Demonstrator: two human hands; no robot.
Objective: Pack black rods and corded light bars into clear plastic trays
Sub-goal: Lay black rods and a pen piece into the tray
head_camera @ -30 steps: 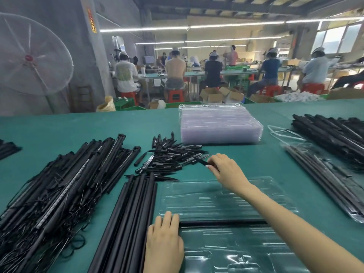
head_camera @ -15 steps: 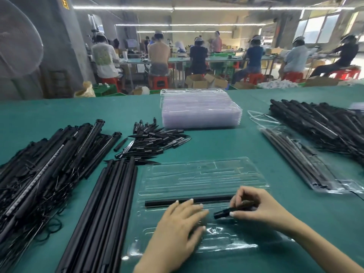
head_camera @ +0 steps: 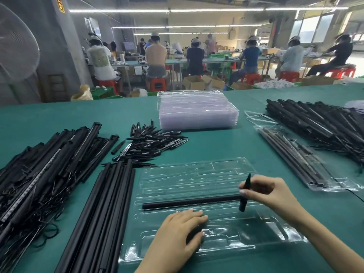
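Trays first: one clear plastic tray [head_camera: 197, 174] lies open on the green desk [head_camera: 216, 150] in front of the person, with a single long black rod [head_camera: 189, 201] seated across its middle. The right hand [head_camera: 269, 194] pinches a short black spike [head_camera: 245, 192] between thumb and fingers, held nearly upright above the rod's right end. The left hand [head_camera: 177, 231] lies on the tray's near half with fingers fairly straight; something dark shows under its fingertips, possibly another piece, though the glare makes that hard to tell.

Judging by this, the tray is only just started: its other recesses look empty, and no corded light bar is in it. Plenty remains. A row of rods [head_camera: 98, 213] lies left of the tray, a tangle of corded light bars [head_camera: 39, 174] farther left, a pile of spikes [head_camera: 149, 144] beyond, and a stack of empty trays [head_camera: 197, 113] behind. At right, a filled tray [head_camera: 291, 158] lies beside another heap of bars [head_camera: 319, 123].
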